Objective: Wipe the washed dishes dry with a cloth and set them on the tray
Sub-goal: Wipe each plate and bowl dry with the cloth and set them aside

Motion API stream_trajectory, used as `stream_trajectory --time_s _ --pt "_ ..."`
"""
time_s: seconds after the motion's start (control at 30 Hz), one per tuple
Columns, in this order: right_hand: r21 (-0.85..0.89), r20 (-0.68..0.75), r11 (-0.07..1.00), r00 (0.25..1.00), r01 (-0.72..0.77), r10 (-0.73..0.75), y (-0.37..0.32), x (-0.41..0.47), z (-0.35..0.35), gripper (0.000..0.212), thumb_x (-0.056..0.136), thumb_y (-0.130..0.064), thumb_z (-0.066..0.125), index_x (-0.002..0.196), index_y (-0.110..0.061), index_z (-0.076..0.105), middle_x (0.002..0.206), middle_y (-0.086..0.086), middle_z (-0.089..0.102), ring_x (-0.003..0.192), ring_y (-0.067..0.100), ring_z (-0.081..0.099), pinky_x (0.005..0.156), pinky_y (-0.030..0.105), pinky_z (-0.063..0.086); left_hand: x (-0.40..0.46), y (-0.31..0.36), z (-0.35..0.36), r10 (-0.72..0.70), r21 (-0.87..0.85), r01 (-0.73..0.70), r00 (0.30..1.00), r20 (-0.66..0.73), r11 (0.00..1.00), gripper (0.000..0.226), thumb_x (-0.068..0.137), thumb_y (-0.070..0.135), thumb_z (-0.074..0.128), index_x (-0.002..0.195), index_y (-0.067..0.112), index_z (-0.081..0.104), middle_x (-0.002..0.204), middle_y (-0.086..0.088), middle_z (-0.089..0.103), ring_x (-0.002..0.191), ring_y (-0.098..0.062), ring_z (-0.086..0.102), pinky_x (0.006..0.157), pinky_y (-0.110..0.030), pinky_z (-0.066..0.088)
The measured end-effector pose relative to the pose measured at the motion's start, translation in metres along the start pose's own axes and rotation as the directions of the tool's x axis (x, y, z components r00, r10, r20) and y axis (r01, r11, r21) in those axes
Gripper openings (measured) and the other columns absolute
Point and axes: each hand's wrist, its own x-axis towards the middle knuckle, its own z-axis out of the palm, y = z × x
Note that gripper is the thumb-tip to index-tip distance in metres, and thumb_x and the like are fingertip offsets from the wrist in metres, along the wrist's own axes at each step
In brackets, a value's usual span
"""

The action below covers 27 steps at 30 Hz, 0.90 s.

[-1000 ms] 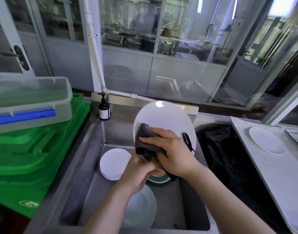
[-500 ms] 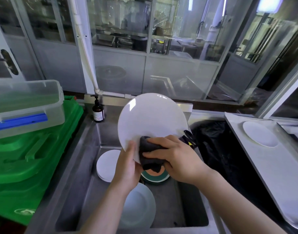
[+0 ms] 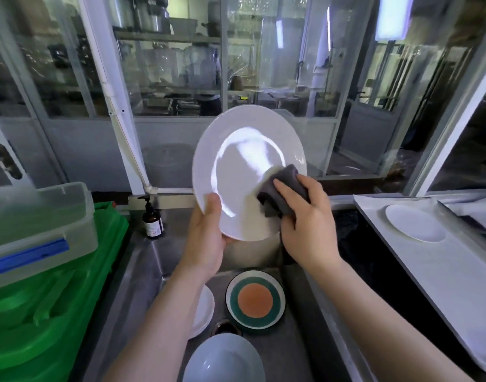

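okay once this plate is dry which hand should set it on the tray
Probably the left hand: it already grips the white plate. The right hand holds the cloth, though the tray lies rightward.

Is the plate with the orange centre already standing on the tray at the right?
No, the plate with the orange centre lies in the sink, while the tray at the right holds only a white plate.

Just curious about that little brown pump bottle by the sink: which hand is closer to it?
Left. The left hand grips the white plate just right of the brown pump bottle; the right hand, holding the grey cloth, is farther right.
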Motion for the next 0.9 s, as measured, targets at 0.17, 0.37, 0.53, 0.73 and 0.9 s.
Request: stream_trajectory --time_s 0.17,0.37,0.53,0.73,0.9 --pt "0.073 0.069 0.939 0.937 0.337 -0.342 -0.031 0.004 0.004 0.043 0.084 -0.009 0.053 0.125 -0.019 0.065 0.13 0.017 0.054 0.109 0.038 0.055 0.085 0.043 0.051 0.011 0.019 0.012 0.041 0.064 -0.041 0.999 -0.012 0.997 0.033 0.094 0.045 0.047 0.114 0.026 0.064 0.118 -0.008 0.068 0.111 -0.023 0.064 0.094 -0.048 0.05" --pt "0.08 -0.121 0.979 0.977 0.187 -0.177 -0.011 0.061 -0.012 0.051 0.08 0.008 0.056 0.125 -0.014 0.064 0.133 0.015 0.051 0.118 0.034 0.051 0.1 0.042 0.044 0.019 0.051 0.006 0.142 0.169 -0.15 0.988 0.06 0.974 0.02 0.08 0.062 0.051 0.094 0.059 0.065 0.108 0.017 0.071 0.113 -0.018 0.062 0.091 -0.044 0.051" --pt "0.233 -0.242 0.972 0.97 0.022 0.036 -0.039 0.09 -0.007 0.052 0.086 0.001 0.057 0.134 -0.018 0.055 0.141 0.009 0.042 0.128 0.024 0.042 0.108 0.042 0.038 0.022 0.076 0.018 0.26 0.362 -0.286 0.958 0.121 0.887 0.022 0.086 0.059 0.039 0.09 0.075 0.054 0.099 0.04 0.063 0.096 0.015 0.06 0.08 -0.011 0.049" --pt "0.098 -0.168 0.851 0.852 0.515 -0.496 -0.064 0.061 0.004 0.045 0.081 -0.001 0.066 0.124 -0.012 0.064 0.132 0.021 0.051 0.115 0.035 0.052 0.096 0.041 0.044 0.025 0.091 0.011 0.321 0.348 -0.354 0.935 0.151 0.868 0.023 0.086 0.06 0.042 0.099 0.064 0.061 0.106 0.029 0.067 0.106 0.006 0.06 0.092 -0.023 0.045" --pt "0.12 -0.238 0.933 0.922 0.34 -0.306 -0.042 0.075 0.002 0.053 0.076 0.01 0.061 0.124 -0.012 0.063 0.132 0.019 0.051 0.119 0.033 0.05 0.102 0.04 0.041 0.017 0.087 -0.004 0.306 0.371 -0.314 0.948 0.081 0.874 0.021 0.082 0.065 0.044 0.095 0.066 0.06 0.103 0.03 0.068 0.101 0.006 0.063 0.084 -0.019 0.047"
